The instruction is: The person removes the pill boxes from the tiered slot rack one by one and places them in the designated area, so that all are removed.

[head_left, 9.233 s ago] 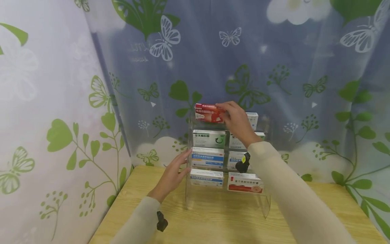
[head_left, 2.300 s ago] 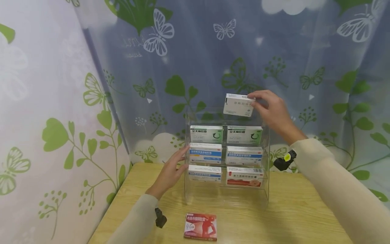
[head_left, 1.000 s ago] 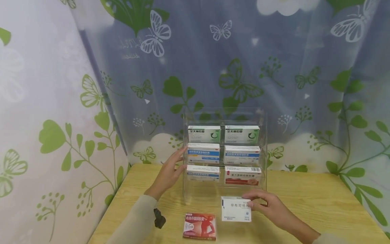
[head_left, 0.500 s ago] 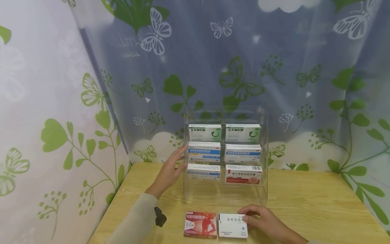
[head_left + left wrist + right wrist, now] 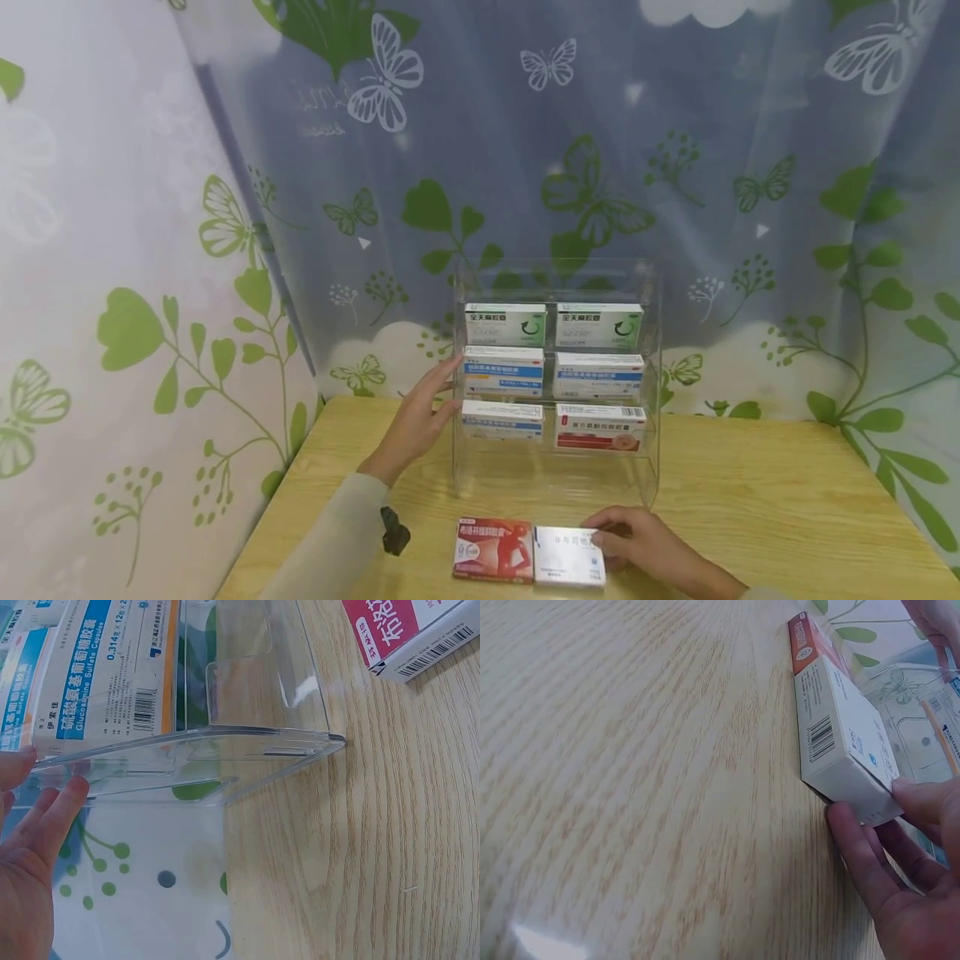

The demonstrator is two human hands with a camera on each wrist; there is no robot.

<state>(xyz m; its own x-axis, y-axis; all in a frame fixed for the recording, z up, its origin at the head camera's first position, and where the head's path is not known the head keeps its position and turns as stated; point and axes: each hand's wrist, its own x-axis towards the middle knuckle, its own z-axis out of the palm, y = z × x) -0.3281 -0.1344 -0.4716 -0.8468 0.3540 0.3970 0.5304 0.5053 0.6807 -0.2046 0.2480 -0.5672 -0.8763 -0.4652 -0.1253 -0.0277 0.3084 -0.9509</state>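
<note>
Six boxes point(image 5: 506, 325) in one rack point(image 5: 555, 473), one red box point(image 5: 492, 552); left hand point(image 5: 411, 425) outstretched against rack, one white box point(image 5: 567, 558) in right hand point(image 5: 648, 546).

Pale cream long sleeve point(image 5: 341, 533) of lightly creased plain cloth, its cuff ending at the wrist behind the left hand point(image 5: 412, 429), small black angular wrist camera point(image 5: 395, 532) on that cuff's thumb side, pale right cuff point(image 5: 761, 594) behind the right hand point(image 5: 648, 546)
</note>
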